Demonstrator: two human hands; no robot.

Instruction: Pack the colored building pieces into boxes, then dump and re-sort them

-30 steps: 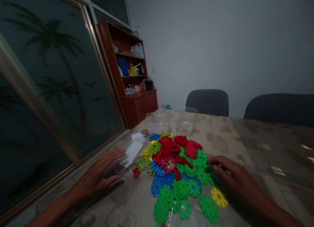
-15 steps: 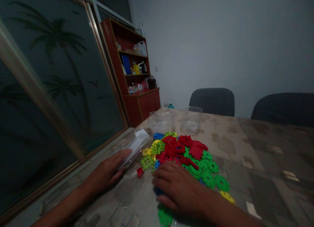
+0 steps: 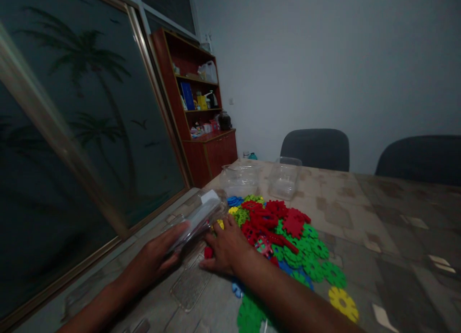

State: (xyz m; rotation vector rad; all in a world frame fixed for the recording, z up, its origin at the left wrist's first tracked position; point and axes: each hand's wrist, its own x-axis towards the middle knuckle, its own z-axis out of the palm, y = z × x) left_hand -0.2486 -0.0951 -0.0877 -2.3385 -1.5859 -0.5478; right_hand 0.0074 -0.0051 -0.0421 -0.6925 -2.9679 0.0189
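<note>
Head view: round notched discs (image 3: pixel 312 265), glossy packaging (image 3: pixel 202 215)

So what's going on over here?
A person is working with both hands at a table. The left hand is against a clear plastic package with something white in it. The right hand reaches across to the left side of a pile of colorful notched pieces; whether it grips one is hidden. A yellow flower-shaped piece lies at the pile's near right, and two clear containers stand behind the pile.
</note>
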